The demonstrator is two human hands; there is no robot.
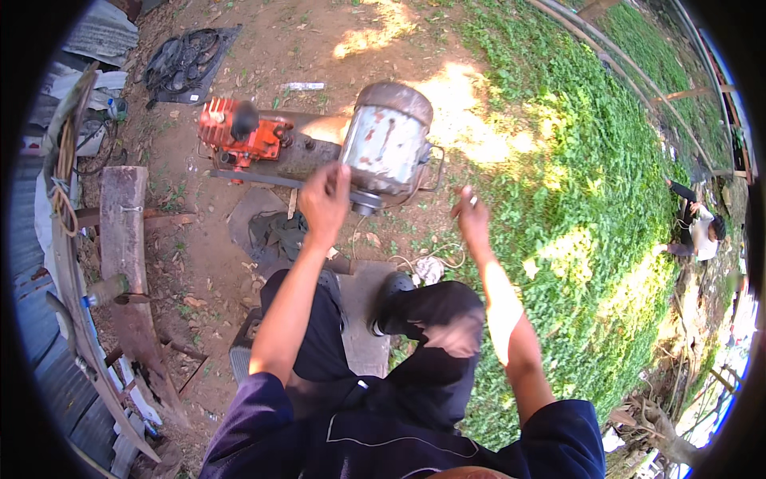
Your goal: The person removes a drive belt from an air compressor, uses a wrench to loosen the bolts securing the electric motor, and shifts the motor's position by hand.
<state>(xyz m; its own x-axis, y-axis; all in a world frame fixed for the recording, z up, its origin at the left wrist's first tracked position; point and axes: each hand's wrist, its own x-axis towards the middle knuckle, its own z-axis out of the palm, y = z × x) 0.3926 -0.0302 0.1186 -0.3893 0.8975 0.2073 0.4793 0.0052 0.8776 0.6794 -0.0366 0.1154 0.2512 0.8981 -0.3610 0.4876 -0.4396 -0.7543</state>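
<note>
An orange-red compressor pump [246,134] and a weathered silver-grey electric motor [383,142] stand on one metal base [317,153] in front of me. A dark drive belt [255,177] runs along their near side to the pulley [366,203] under the motor. My left hand [325,206] is at the belt beside the motor, fingers bent together; it hides whatever lies between them. To the right of the motor, my right hand [472,217] is held apart from it, fingers closed around a small white thing [473,201], too small to name.
Dark cloth [275,235] lies on the dirt near my feet, and a whitish bundle [428,270] with cord is beside my right shoe. An old plank [125,231] and corrugated sheets [36,239] line the left. Grass [558,191] covers the right, where another person [702,231] sits far off.
</note>
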